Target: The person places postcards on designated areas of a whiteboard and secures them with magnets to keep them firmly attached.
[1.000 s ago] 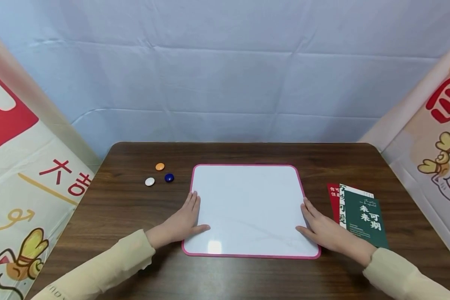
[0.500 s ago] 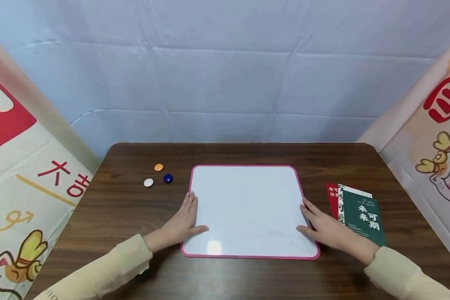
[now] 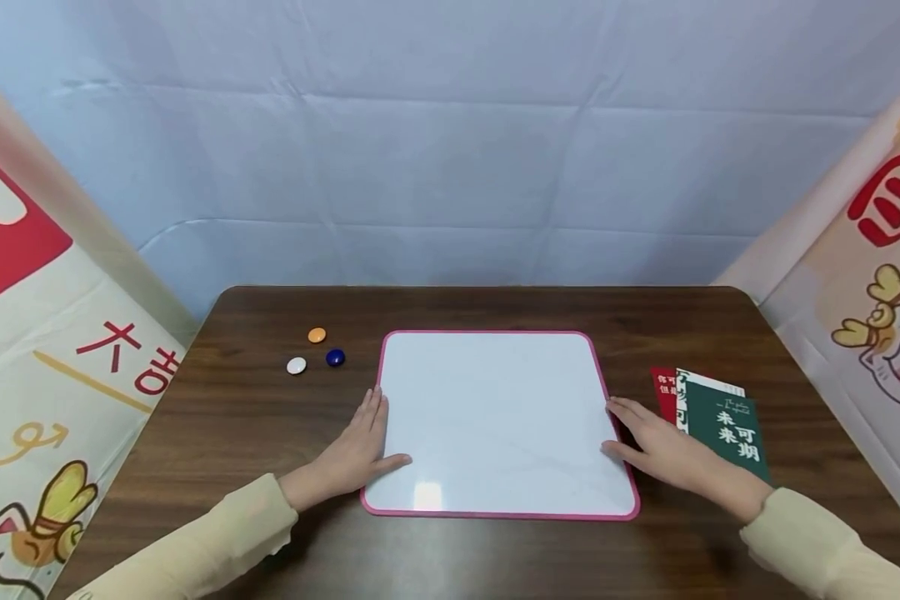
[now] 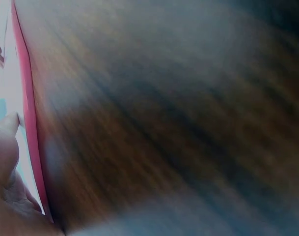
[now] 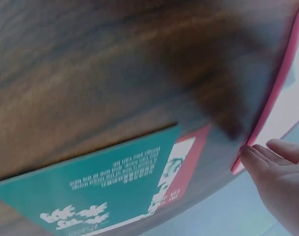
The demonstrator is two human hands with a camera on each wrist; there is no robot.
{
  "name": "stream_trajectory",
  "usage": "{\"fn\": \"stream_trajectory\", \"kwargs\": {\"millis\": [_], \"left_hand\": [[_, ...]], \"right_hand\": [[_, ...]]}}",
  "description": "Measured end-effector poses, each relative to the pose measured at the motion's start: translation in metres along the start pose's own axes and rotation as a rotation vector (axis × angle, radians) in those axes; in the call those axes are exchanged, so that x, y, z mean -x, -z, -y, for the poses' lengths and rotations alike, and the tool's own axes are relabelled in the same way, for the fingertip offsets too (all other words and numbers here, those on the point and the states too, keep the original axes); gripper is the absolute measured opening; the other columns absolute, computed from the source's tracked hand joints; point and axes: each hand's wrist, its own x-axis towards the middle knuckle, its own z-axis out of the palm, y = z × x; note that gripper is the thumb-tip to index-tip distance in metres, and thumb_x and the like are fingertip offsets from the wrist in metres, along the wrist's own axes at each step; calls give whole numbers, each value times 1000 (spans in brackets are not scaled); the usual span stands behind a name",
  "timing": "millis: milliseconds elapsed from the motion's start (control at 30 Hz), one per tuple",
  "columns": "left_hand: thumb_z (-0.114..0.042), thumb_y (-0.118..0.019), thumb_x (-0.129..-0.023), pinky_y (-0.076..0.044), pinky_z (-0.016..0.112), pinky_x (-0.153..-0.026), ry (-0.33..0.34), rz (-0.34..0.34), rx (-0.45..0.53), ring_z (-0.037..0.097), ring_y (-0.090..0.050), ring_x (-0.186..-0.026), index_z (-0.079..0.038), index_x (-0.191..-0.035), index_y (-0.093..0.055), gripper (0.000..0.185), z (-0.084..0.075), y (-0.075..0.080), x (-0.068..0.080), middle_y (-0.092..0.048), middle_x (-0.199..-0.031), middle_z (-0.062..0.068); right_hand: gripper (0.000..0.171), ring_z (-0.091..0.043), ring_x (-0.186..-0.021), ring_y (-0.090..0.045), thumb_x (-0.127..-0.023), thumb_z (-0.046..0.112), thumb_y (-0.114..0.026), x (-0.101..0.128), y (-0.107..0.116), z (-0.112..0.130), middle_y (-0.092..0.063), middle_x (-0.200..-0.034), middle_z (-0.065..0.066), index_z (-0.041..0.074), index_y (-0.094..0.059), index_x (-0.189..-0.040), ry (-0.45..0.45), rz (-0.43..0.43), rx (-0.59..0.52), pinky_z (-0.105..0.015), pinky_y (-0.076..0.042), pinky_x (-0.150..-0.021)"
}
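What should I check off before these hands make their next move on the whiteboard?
1. Whiteboard looks flat on the table: ok.
2. Left hand at the board's left edge: ok, thumb over the white surface.
3. Right hand at the right edge: ok, thumb over the board too.
4. Orange disc, blue disc and white disc off the board: ok, they lie to its left.
5. Green card and red card apart from the board: ok.
6. Right forearm not touching the green card: cannot tell, they overlap in the head view.
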Motion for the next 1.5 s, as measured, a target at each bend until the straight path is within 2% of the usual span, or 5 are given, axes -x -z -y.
{"fn": "stream_trajectory", "kwargs": {"millis": [233, 467, 867, 1267, 1500], "left_hand": [[-61, -49, -83, -15, 44, -109, 10, 16, -1, 32, -4, -138, 8, -142, -13, 97, 1, 1, 0, -2, -150, 22], [-62, -46, -84, -16, 43, -109, -14, -2, -12, 31, -5, -138, 7, -142, -14, 96, 3, -2, -1, -3, -150, 22], [-61, -44, -86, -16, 44, -109, -46, -16, -27, 34, -8, -137, 10, -140, -15, 94, 2, -1, 0, -4, -149, 25], [-64, -46, -83, -16, 41, -109, -10, 34, -4, 25, -3, -139, 5, -143, -10, 97, 5, 1, 1, -2, -151, 18], [-63, -44, -85, -16, 41, -110, -39, 35, -30, 27, -2, -139, 6, -143, -8, 97, 7, 2, 3, 1, -151, 20]], "right_hand": [[65, -39, -113, -46, -83, 40, -63, -4, 12, -10, -49, -124, -26, -7, -47, -125, 6, -58, 47, -54, -42, -88], [57, -42, -112, -47, -87, 36, -59, 1, 23, -24, -51, -119, -29, -10, -50, -120, 4, -106, 84, -56, -40, -89], [64, -48, -108, -47, -89, 39, -56, 10, 41, -42, -47, -119, -37, -15, -45, -121, -71, -91, 74, -58, -40, -85], [65, -50, -103, -47, -88, 38, -58, 20, 41, -67, -45, -115, -40, -18, -44, -118, -142, -103, 109, -61, -39, -83], [71, -54, -104, -42, -89, 42, -55, 27, 42, -80, -41, -117, -42, -20, -39, -120, -217, -93, 101, -63, -37, -81]]}}
